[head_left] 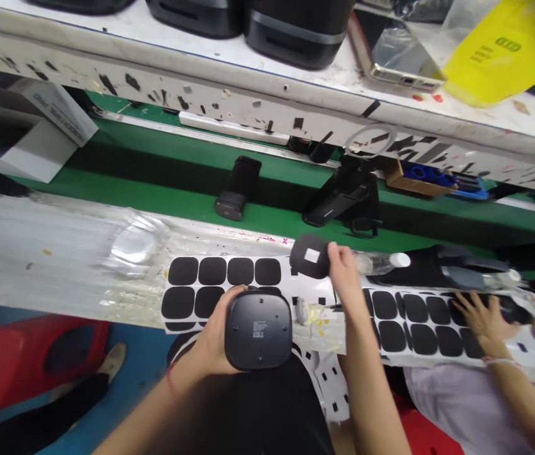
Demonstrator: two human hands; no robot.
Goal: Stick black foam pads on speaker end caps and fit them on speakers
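Observation:
My left hand is wrapped round a dark rounded-square device, its flat face with a small printed label and screws turned up. Between the fingers of my right hand is a black rounded-square pad with a small white square on it, held a little above the bench and apart from the device. Beneath lies a white sheet with rows of black rounded-square pads, some of them behind my left hand. A clear bottle with a white cap lies just right of my right hand.
Beyond the bench, a green surface carries a black cylinder and black devices. A shelf above holds a phone and a yellow bag. At right, a co-worker's hands touch another pad sheet.

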